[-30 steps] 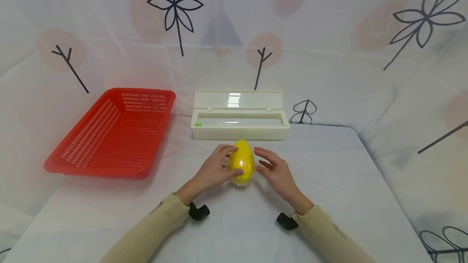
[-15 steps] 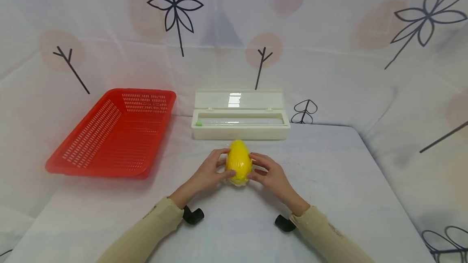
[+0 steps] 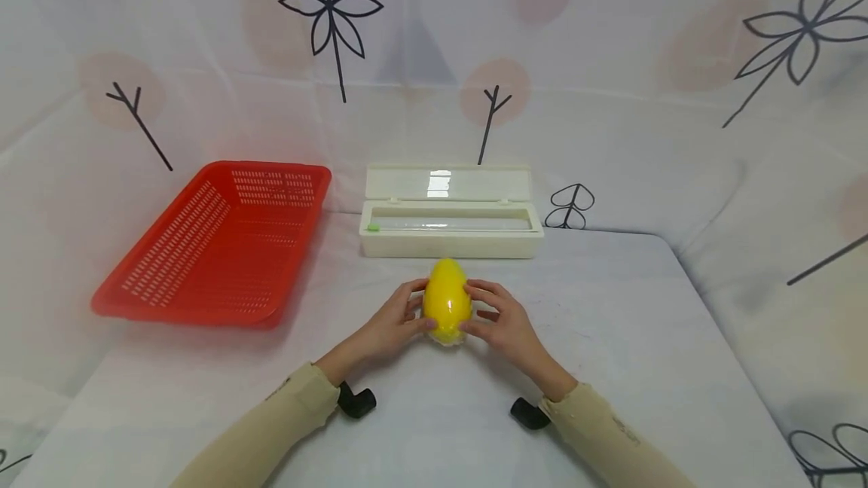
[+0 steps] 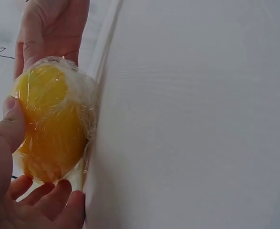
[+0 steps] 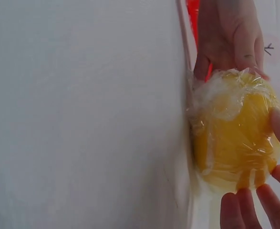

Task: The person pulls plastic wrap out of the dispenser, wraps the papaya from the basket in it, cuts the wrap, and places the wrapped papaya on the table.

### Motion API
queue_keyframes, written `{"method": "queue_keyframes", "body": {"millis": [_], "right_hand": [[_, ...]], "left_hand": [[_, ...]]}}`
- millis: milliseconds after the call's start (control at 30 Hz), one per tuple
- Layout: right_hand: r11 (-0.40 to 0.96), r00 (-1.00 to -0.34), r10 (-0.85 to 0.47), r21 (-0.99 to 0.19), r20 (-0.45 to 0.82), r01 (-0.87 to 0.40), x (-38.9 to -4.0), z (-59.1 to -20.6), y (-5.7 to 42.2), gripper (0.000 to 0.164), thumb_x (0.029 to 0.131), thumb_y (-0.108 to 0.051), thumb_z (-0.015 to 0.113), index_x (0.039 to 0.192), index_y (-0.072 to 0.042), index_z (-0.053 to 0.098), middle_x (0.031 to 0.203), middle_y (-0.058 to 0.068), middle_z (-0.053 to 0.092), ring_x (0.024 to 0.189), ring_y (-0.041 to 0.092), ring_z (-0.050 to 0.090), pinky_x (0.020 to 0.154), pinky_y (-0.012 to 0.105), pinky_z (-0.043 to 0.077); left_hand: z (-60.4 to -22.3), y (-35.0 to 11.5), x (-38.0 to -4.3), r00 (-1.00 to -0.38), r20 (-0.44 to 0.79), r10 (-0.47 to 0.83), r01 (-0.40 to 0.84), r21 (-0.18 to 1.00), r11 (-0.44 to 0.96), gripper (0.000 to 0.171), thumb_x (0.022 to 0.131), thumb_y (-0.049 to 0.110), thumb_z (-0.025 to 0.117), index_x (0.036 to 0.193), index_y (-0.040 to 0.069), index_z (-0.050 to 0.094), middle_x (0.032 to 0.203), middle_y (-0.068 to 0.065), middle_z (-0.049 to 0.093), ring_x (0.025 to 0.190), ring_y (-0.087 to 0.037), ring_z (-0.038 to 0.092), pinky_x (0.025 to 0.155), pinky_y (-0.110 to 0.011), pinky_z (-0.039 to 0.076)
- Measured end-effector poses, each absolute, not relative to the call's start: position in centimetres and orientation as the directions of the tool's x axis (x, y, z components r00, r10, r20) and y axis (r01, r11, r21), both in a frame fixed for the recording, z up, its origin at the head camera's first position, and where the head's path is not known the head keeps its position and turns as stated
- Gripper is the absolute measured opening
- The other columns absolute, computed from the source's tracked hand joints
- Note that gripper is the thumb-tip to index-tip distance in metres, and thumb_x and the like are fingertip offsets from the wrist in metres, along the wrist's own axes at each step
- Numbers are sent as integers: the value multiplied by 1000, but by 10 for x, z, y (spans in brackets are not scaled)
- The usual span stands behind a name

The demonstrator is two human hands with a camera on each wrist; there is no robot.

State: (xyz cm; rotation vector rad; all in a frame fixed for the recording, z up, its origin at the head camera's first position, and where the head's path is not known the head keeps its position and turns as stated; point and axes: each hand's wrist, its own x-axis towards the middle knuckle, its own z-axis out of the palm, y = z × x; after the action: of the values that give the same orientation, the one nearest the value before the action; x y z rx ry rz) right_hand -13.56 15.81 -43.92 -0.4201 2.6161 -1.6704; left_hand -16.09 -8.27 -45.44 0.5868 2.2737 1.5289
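Note:
A yellow egg-shaped fruit (image 3: 447,300), wrapped in clear cling film, stands lengthwise over the middle of the white table. My left hand (image 3: 388,324) holds its left side between thumb and fingers. On the opposite side, my right hand (image 3: 508,328) grips it the same way. In the left wrist view the film bunches in loose wrinkles along the side of the fruit (image 4: 54,124) facing the table. The right wrist view shows the crumpled film on the fruit (image 5: 235,138) too, with my right thumb and several fingertips at its surface.
Just behind the fruit sits a white cling film dispenser (image 3: 450,247), its lid raised and a green slider at the left. A red perforated plastic basket (image 3: 281,300) stands at the back left. A patterned white cloth (image 3: 420,126) hangs behind the table.
My right hand, apart from the fruit a second ago, has closed in and now holds its right side. The fruit has turned a little between my hands and stays in about the same place.

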Motion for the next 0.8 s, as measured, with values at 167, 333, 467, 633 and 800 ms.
{"method": "queue_keyframes", "body": {"millis": [167, 333, 467, 633, 800], "right_hand": [[425, -962, -235, -875, 139, -230, -137, -439, 154, 59, 81, -10, 83, 136, -6, 60, 144, 10, 48, 129, 33, 49, 98, 49, 49], [436, -970, -211, -877, 120, -203, -137, -439, 155, 59, 82, -10, 82, 136, -7, 60, 145, 7, 47, 130, 30, 48, 101, 48, 48], [420, -975, -183, -887, 123, -190, -137, -438, 158, 59, 84, -11, 81, 138, -9, 58, 146, 5, 47, 129, 30, 48, 102, 48, 46], [410, -976, -180, -892, 126, -191, -137, -434, 162, 59, 86, -13, 80, 140, -7, 56, 146, 7, 47, 129, 31, 48, 103, 50, 45], [414, -976, -164, -889, 139, -197, -137, -432, 170, 56, 88, -12, 77, 140, -8, 56, 145, 8, 48, 130, 31, 47, 104, 49, 45]], "left_hand": [[-454, -86, -161, -879, -46, 474, 214, 851, 480, 77, 93, 44, 67, 155, 19, 29, 159, -4, 30, 146, -24, 28, 116, -50, 28], [-453, -86, -161, -898, 39, 439, 306, 772, 557, 75, 89, 40, 74, 150, 13, 39, 154, -9, 32, 142, -32, 27, 113, -59, 28], [-449, -89, -163, -904, 80, 419, 326, 763, 558, 78, 85, 36, 78, 149, 10, 41, 153, -11, 31, 140, -35, 28, 110, -62, 32], [-442, -94, -166, -911, 72, 406, 304, 783, 543, 82, 84, 37, 79, 152, 15, 37, 154, -7, 31, 140, -33, 29, 109, -62, 32], [-432, -100, -170, -931, 133, 339, 313, 769, 558, 65, 90, 32, 74, 146, 18, 46, 149, -5, 40, 137, -29, 36, 110, -57, 34]]}}
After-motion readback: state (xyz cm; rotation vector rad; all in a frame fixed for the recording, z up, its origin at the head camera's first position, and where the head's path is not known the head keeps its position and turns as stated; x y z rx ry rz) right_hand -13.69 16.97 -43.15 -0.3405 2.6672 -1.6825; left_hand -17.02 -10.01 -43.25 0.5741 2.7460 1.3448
